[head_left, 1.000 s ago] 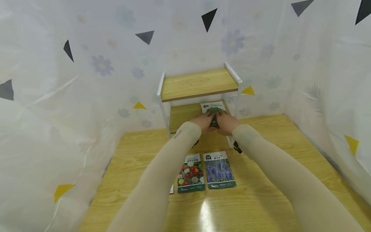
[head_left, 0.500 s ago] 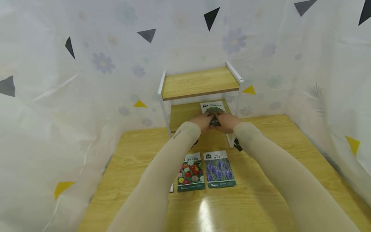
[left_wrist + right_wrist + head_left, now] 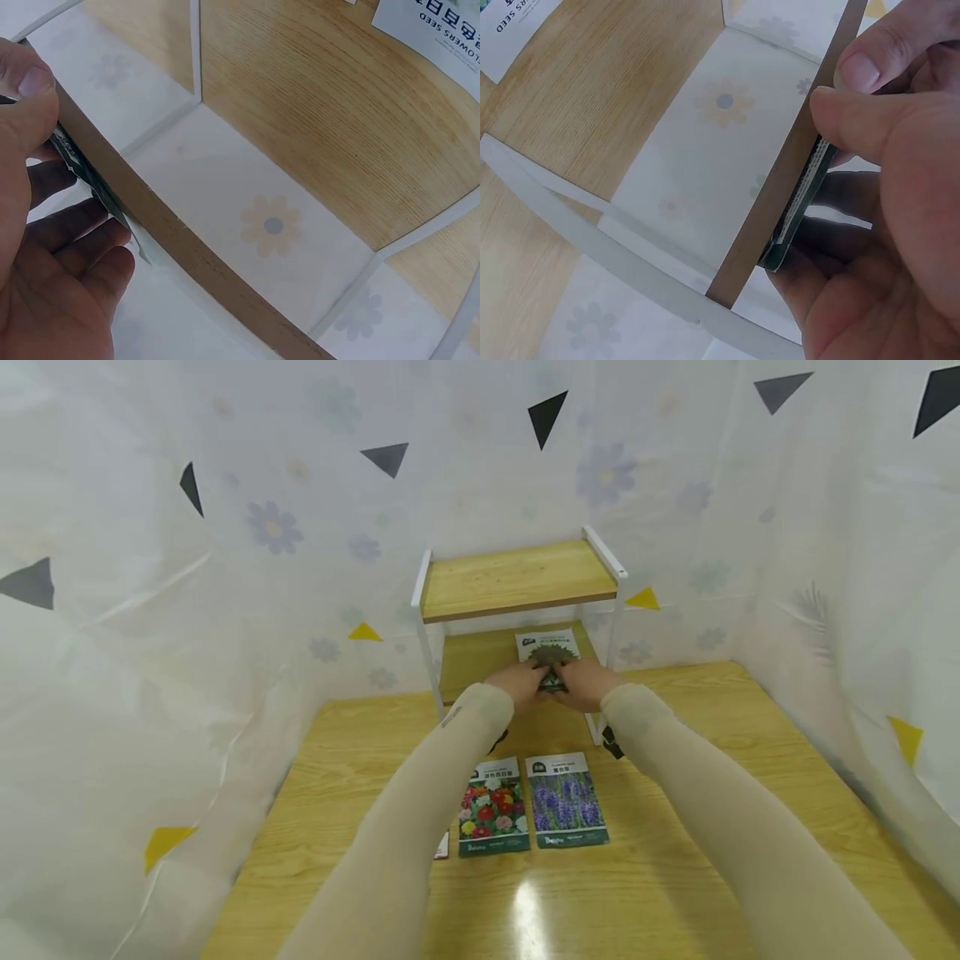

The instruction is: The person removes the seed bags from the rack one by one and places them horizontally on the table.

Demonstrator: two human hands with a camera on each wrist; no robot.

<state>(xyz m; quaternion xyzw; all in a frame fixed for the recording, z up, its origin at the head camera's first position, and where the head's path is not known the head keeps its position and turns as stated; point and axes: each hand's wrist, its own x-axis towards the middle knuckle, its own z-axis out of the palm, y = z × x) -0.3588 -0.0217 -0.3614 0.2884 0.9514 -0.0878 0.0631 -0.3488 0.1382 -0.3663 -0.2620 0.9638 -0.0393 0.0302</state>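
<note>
A seed packet (image 3: 551,652) with a white top and a spiky green plant picture lies at the right of the rack's lower shelf (image 3: 474,662). My left hand (image 3: 519,682) holds its left side near the front edge, and my right hand (image 3: 589,683) holds its right side. In the left wrist view, the packet's dark edge (image 3: 88,177) shows between thumb and curled fingers, along the brown shelf edge. The right wrist view shows its green end (image 3: 799,210) against that edge, with the right thumb above and fingers behind.
On the wooden table (image 3: 360,752), in front of the rack, lie a red-flower seed packet (image 3: 495,810) and a purple-flower one (image 3: 567,802). The left sleeve mostly covers another item (image 3: 443,847). The rack has an upper shelf (image 3: 517,578) over the hands and white side frames.
Both hands keep hold of the packet, which has shifted slightly left on the lower shelf. The packets on the table stay where they were.
</note>
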